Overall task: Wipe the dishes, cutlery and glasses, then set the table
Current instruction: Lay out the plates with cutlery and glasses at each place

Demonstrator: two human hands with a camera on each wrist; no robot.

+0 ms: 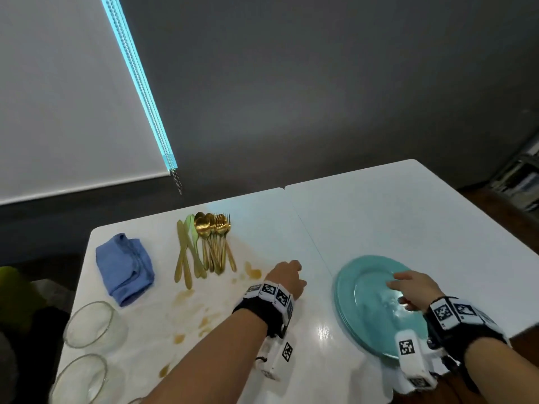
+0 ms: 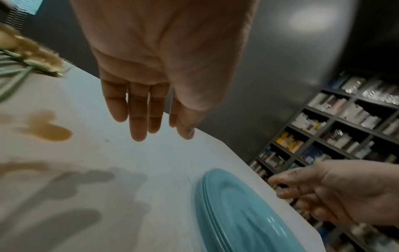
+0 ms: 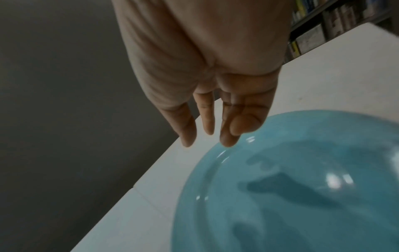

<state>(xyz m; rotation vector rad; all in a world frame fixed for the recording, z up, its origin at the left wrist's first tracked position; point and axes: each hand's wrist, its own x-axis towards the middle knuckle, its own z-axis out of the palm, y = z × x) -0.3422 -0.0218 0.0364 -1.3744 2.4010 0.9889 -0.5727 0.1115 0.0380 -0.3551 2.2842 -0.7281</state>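
A stack of teal plates (image 1: 370,301) (image 2: 241,220) (image 3: 302,196) lies near the table's front right. My right hand (image 1: 411,290) (image 3: 215,133) (image 2: 319,191) hovers over it with relaxed fingers and holds nothing. Left of the plates, my left hand (image 1: 288,275) (image 2: 151,122) hangs above the white table (image 1: 393,217), fingers straight, empty. A pile of gold cutlery (image 1: 204,246) (image 2: 28,56) lies further left. A folded blue cloth (image 1: 124,266) sits at the far left. Two clear glasses (image 1: 90,325) stand at the front left corner.
Brown liquid stains (image 1: 204,310) (image 2: 49,131) spread over the table between the cutlery and my left arm. A seam (image 1: 309,237) divides the two tabletops. Shelves of boxes (image 1: 522,176) (image 2: 336,136) stand beyond the table's right edge. A dark wall is behind.
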